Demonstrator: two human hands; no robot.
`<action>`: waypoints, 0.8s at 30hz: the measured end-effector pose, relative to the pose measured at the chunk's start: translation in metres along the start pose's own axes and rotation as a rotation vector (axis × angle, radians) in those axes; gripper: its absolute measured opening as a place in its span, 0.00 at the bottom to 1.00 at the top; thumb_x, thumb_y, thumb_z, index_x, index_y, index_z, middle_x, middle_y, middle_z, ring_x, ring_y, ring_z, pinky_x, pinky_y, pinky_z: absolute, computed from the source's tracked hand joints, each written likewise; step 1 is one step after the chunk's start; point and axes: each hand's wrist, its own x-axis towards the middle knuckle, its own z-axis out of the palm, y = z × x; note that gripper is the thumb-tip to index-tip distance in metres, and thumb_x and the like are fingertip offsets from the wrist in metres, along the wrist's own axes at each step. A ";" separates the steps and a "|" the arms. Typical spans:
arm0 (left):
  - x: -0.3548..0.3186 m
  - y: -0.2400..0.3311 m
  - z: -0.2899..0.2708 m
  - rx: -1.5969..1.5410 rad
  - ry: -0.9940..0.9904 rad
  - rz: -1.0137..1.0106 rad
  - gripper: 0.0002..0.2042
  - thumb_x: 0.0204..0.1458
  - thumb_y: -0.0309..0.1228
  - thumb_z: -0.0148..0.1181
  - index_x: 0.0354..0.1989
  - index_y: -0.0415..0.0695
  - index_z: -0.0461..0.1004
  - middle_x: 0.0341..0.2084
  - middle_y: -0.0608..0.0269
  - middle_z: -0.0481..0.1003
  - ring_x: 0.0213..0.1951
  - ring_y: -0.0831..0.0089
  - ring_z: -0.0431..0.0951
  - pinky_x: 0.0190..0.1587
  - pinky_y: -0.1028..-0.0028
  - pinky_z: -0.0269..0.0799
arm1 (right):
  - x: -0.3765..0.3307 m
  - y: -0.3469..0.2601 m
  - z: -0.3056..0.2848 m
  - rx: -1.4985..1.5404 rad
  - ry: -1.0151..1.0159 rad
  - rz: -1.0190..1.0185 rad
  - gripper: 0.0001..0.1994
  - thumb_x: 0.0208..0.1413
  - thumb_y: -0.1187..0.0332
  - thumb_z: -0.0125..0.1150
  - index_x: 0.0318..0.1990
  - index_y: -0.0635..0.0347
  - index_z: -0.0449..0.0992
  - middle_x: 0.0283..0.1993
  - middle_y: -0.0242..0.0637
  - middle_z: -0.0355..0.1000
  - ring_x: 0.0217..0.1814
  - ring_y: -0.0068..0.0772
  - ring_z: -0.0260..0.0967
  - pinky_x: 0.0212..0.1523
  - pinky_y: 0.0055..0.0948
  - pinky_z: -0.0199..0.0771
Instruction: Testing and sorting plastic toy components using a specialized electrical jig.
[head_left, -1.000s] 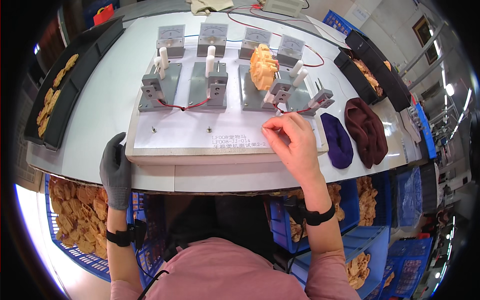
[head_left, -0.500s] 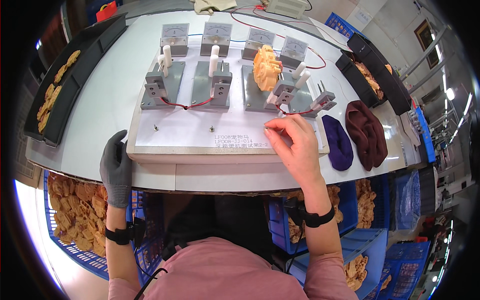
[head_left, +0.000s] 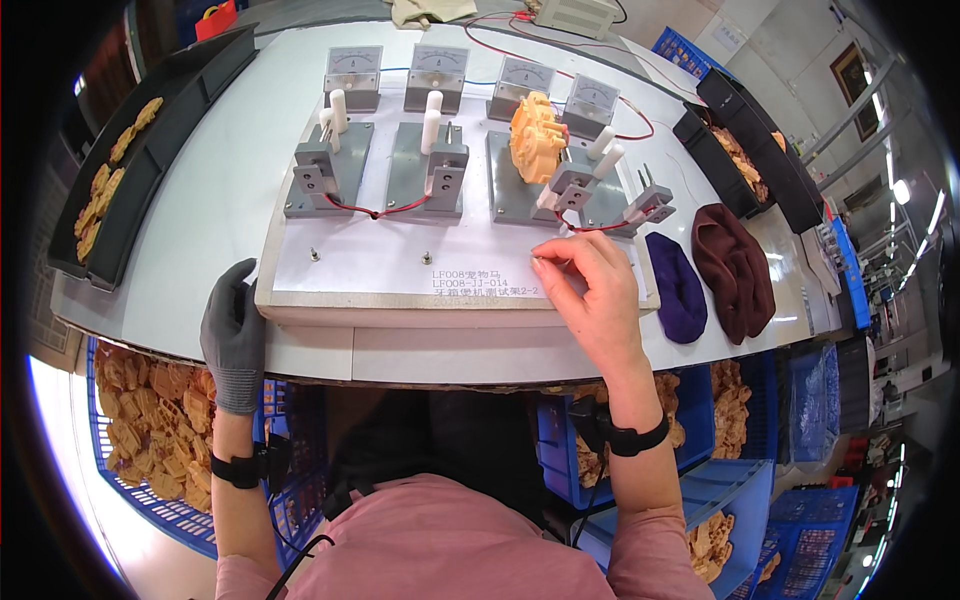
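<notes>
A grey-walled room stretched back past the work surface, its wall (head_left: 760, 75) lit by strip lights (head_left: 901, 191) at the right. A broad white table (head_left: 190, 240) filled the middle, its edges bent by the lens. Under its left end stood a slatted blue crate (head_left: 190, 527), heaped with orange-yellow plastic parts; at the right, blue bins (head_left: 558, 455) held more of the same. On the tabletop lay a thick pale board (head_left: 350, 275) with 4 grey stations (head_left: 408, 180). A long black tray (head_left: 152, 190) at the far left carried a short line of parts, and 2 black trays (head_left: 707, 158) at the right held others. A brown cloth (head_left: 735, 270) and a purple cloth (head_left: 677, 290) lay beside the board. The gloved left hand (head_left: 232, 325) was at the board's near left corner, fingers loosely curled; I could not tell whether it gripped the edge. The bare right hand (head_left: 590, 285) had thumb and forefinger together over the board's front, anything between them hidden. Behind the stations stood 4 meters (head_left: 437, 75). An orange-yellow gearbox (head_left: 537, 140) sat upright at station 3 from the left.
</notes>
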 end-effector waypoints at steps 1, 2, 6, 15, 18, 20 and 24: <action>0.000 0.001 0.000 -0.004 -0.001 -0.001 0.16 0.59 0.26 0.54 0.55 0.45 0.75 0.31 0.61 0.75 0.34 0.74 0.74 0.42 0.73 0.71 | 0.000 0.000 0.000 0.001 0.002 -0.002 0.04 0.52 0.71 0.68 0.35 0.55 0.80 0.32 0.29 0.74 0.35 0.34 0.71 0.41 0.33 0.66; 0.000 0.002 0.000 -0.008 -0.001 -0.002 0.16 0.59 0.26 0.54 0.55 0.45 0.76 0.31 0.61 0.74 0.33 0.74 0.74 0.42 0.74 0.71 | 0.000 0.000 0.000 0.002 0.002 -0.003 0.04 0.52 0.71 0.68 0.35 0.55 0.80 0.32 0.29 0.74 0.35 0.34 0.71 0.41 0.33 0.66; -0.001 0.004 -0.001 0.004 -0.011 -0.036 0.16 0.58 0.26 0.54 0.55 0.45 0.76 0.30 0.61 0.74 0.33 0.75 0.73 0.42 0.74 0.71 | 0.000 0.001 0.001 -0.003 0.009 -0.011 0.04 0.52 0.70 0.68 0.35 0.55 0.80 0.32 0.30 0.74 0.35 0.35 0.71 0.41 0.34 0.66; -0.001 0.003 0.001 -0.026 0.014 -0.027 0.15 0.58 0.26 0.53 0.54 0.45 0.76 0.31 0.61 0.74 0.33 0.75 0.73 0.42 0.74 0.71 | 0.001 -0.001 -0.003 -0.033 -0.016 -0.058 0.05 0.54 0.74 0.66 0.38 0.62 0.79 0.36 0.36 0.73 0.36 0.32 0.73 0.38 0.28 0.74; -0.001 0.003 0.001 -0.018 -0.002 -0.036 0.15 0.59 0.26 0.53 0.54 0.45 0.76 0.31 0.61 0.74 0.33 0.74 0.73 0.42 0.74 0.71 | 0.001 -0.002 -0.003 -0.029 -0.015 -0.050 0.05 0.54 0.74 0.66 0.37 0.62 0.79 0.35 0.36 0.73 0.36 0.33 0.72 0.38 0.28 0.74; -0.001 0.003 0.001 -0.013 0.000 -0.030 0.15 0.59 0.26 0.53 0.54 0.45 0.76 0.31 0.61 0.75 0.33 0.74 0.73 0.42 0.73 0.71 | 0.001 -0.002 -0.003 -0.024 -0.020 -0.037 0.04 0.55 0.74 0.66 0.37 0.62 0.79 0.35 0.36 0.73 0.36 0.33 0.72 0.38 0.28 0.74; -0.001 0.003 0.001 -0.014 0.008 -0.011 0.15 0.59 0.26 0.53 0.54 0.45 0.75 0.32 0.60 0.75 0.34 0.73 0.74 0.43 0.73 0.71 | 0.001 -0.002 -0.003 -0.033 -0.015 -0.041 0.04 0.55 0.73 0.66 0.37 0.62 0.79 0.35 0.36 0.73 0.35 0.33 0.72 0.38 0.28 0.73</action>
